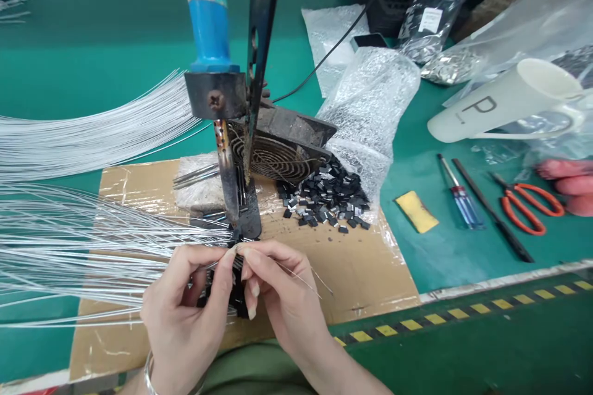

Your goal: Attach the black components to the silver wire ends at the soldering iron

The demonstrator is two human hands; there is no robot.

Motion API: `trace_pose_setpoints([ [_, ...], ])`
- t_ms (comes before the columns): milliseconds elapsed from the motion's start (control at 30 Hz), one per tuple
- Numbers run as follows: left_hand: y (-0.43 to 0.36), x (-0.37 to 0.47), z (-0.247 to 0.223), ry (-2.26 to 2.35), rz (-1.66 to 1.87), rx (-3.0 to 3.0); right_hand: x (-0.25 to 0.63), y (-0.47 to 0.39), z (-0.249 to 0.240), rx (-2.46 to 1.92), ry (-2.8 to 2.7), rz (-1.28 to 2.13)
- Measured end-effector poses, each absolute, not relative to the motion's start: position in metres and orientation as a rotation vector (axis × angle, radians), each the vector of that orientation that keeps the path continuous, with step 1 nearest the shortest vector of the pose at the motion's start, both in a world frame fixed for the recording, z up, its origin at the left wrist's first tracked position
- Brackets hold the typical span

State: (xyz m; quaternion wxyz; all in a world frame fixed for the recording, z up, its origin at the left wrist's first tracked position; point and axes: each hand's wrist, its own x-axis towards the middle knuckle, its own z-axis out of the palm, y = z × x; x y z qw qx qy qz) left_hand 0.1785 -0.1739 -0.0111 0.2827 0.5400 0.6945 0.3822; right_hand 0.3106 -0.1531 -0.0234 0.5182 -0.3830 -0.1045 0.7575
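Pinch to pinch at centre: left hand [188, 318] and right hand [288, 301] nose to nose, directly below the downward tip of a blue-handled soldering iron [210, 34]. Thumb and forefinger together on each hand; right pair apparently clamped on thin wires [301, 281], left pair pressed on something too small and too covered to tell. Thin wires: inner ends at or hidden by the fingertips, long axis slanting down and to the right across the right hand, free ends out over the cardboard sheet [365, 271]. Key relation, as judged: pinch just under the iron tip, near it, contact not visible; neither hand clearly nearer to it. Silver-grey leads [185, 236] lying roughly crosswise, from the left edge to the black fixture [239, 300] beneath the fingers, so nearer to the left hand. Long axis of leads: across the upright line of the iron. Heap of small black connector housings [331, 194] beyond the right hand, up and to the right, beside the cooling fan [278, 157]; well apart from both pinches.
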Motion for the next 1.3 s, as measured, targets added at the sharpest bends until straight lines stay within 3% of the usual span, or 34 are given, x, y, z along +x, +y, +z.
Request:
trace_pose_setpoints([
  [133,-0.168,0.178,-0.007,1.898,1.025,1.425,0.332,-0.148,-0.023,-1.201,-0.672,1.593],
  [267,-0.164,0.172,-0.004,1.838,0.999,1.371,0.362,-0.133,-0.027,-1.672,-1.284,0.744],
  [367,-0.163,0.169,-0.003,1.836,1.011,1.389,0.372,-0.122,-0.033,-1.832,-1.652,0.321],
  [533,-0.165,0.168,-0.004,1.845,0.971,1.468,0.370,-0.119,-0.039,-1.831,-1.891,0.104],
  [733,-0.167,0.165,-0.003,1.881,0.891,1.533,0.372,-0.127,-0.041,-1.733,-1.851,0.162],
  [1033,-0.164,0.166,0.001,1.857,0.874,1.572,0.358,-0.144,-0.018,-1.461,-1.229,1.007],
  [1300,-0.163,0.164,0.008,1.869,0.856,1.498,0.337,-0.148,-0.012,-1.269,-0.829,1.354],
])
